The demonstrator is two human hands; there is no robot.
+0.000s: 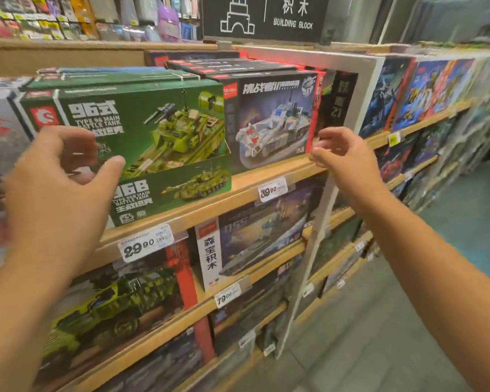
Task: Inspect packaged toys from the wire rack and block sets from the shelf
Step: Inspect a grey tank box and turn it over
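Green cardboard dominates the left centre of the frame: a green tank block set (pixel 142 128) stands on the top wooden shelf (pixel 266 176), with a second green box (pixel 176 188) leaning in front of it, lower down. Step in hand, as I judge it: the block-set part of the task, at the reach stage. The person's left hand (pixel 60 176) hovers in front of the green set's left end, fingers loosely curled, thumb out, grasping nothing. The right hand (pixel 343 154), right of centre, is likewise relaxed and empty, near the right edge of a white tank set (pixel 272 123). Whether either hand touches a box cannot be told. The next move probably calls for closing both hands on one box's ends and drawing it clear of its neighbours. Lower shelves hold further boxed sets behind price tags (pixel 145 244). A wire rack is not seen.
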